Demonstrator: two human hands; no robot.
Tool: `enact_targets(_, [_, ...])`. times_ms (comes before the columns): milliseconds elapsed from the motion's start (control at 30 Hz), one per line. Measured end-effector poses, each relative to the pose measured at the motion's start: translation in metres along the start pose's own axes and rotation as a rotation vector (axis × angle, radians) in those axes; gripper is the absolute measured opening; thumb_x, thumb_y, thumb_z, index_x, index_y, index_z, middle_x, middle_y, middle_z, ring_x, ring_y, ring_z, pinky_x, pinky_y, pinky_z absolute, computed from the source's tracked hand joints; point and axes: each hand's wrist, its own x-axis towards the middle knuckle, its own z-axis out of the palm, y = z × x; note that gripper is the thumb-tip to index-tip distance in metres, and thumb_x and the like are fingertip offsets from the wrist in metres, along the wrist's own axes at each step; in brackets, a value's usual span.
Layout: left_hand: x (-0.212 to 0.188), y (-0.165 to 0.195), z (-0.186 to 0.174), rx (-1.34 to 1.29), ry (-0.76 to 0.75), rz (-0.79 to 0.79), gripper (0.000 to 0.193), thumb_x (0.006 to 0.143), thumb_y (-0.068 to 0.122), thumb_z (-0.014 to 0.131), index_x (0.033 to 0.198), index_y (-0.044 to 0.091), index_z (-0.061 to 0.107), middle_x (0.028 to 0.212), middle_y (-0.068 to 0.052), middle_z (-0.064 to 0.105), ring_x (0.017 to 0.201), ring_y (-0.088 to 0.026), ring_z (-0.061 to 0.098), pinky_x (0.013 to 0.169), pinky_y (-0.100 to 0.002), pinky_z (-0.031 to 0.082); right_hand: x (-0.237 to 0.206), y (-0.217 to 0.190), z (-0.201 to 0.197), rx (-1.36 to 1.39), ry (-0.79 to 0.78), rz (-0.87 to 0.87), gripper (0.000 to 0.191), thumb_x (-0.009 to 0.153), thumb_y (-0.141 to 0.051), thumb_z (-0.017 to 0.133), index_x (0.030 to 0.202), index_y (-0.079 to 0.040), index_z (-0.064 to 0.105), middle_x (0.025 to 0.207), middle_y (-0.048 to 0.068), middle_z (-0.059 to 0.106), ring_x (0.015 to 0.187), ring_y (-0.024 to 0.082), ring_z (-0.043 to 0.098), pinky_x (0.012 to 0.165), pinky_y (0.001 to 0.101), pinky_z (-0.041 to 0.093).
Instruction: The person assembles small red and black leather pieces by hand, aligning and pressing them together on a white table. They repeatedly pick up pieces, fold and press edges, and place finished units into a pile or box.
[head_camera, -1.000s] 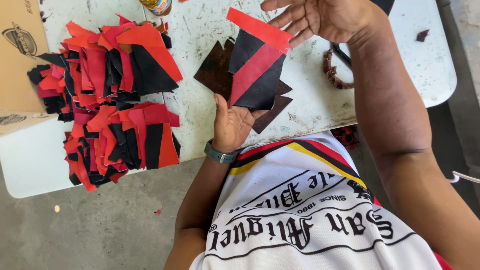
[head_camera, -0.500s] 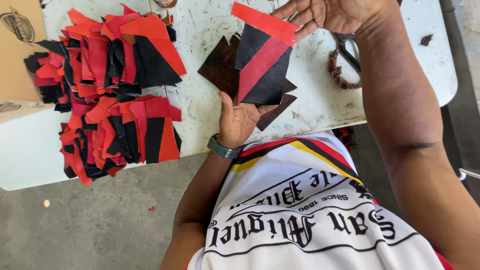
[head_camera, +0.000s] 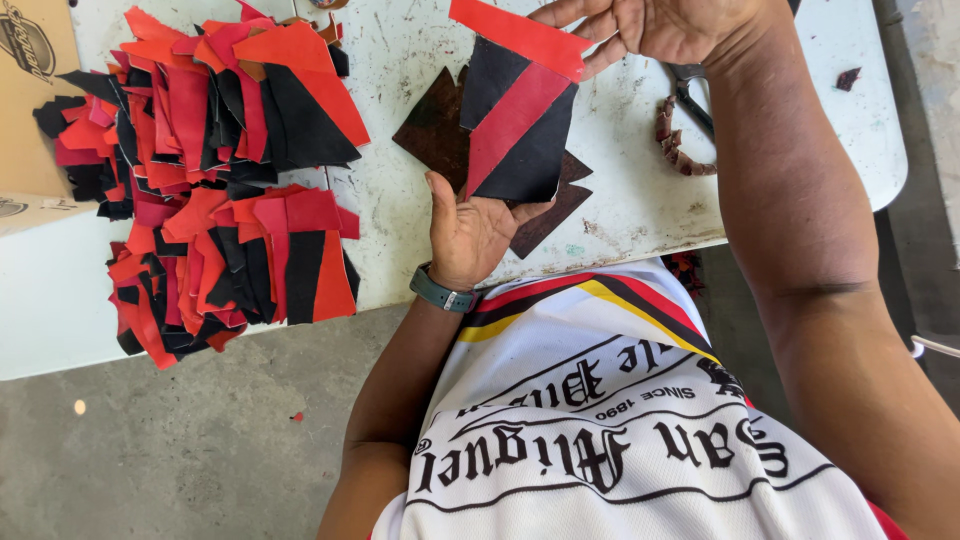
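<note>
White, scuffed tabletop (head_camera: 620, 200) above a grey concrete floor (head_camera: 180, 450), seen from overhead. Left hand (head_camera: 475, 225), palm up with thumb raised and fingers loosely open, supports the lower edge of a flat patchwork panel of black and red leather-like pieces (head_camera: 515, 130); the panel rests on the fingers rather than being pinched. Right hand (head_camera: 665, 25), fingers spread, touches the panel's upper red strip (head_camera: 515, 35) at its far end; whether the fingertips actually grip the strip cannot be told. Beneath the panel lie dark brown, angular leather pieces (head_camera: 435, 130), flat on the table and partly covered. Well to the left of the panel, two loose heaps of red, orange and black cut pieces (head_camera: 220, 180) occupy the table, one beyond the other, near a brown cardboard box (head_camera: 35, 100) at the table's edge. Near the right forearm lie dark scissors (head_camera: 695, 95) beside a curved brown beaded strand (head_camera: 675, 150). Grey wristband (head_camera: 442, 292) encircles the left wrist.
</note>
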Motion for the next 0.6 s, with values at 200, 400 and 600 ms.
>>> enact_targets(200, [0.006,0.001,0.009,0.196,0.003,0.167,0.069,0.109,0.016,0.078,0.162,-0.001,0.037,0.104,-0.007,0.058,0.098,-0.016,0.061,0.126,-0.06,0.049,-0.003,-0.004,0.01,-0.041,0.143,0.031,0.039,0.103,-0.027,0.057,0.124,0.004,0.065,0.149,0.028,0.057,0.129,0.04,0.063,0.104,0.0595,0.055])
enact_targets(400, [0.014,0.004,0.039,0.612,0.378,0.285,0.065,0.089,-0.01,0.079,0.143,0.004,0.046,0.135,-0.011,0.062,0.123,-0.018,0.065,0.109,-0.036,0.056,0.0,-0.005,0.013,0.023,0.053,-0.001,0.056,0.112,-0.039,0.048,0.148,0.003,0.055,0.157,0.026,0.053,0.132,0.037,0.062,0.109,0.0584,0.053])
enact_targets(600, [0.017,0.008,0.036,0.554,0.384,0.263,0.061,0.087,-0.016,0.076,0.138,0.004,0.049,0.125,-0.011,0.066,0.111,-0.018,0.069,0.1,-0.034,0.06,0.001,0.003,0.007,-0.002,0.06,-0.018,0.065,0.114,-0.048,0.043,0.154,0.003,0.051,0.153,0.025,0.055,0.129,0.033,0.064,0.109,0.0586,0.054])
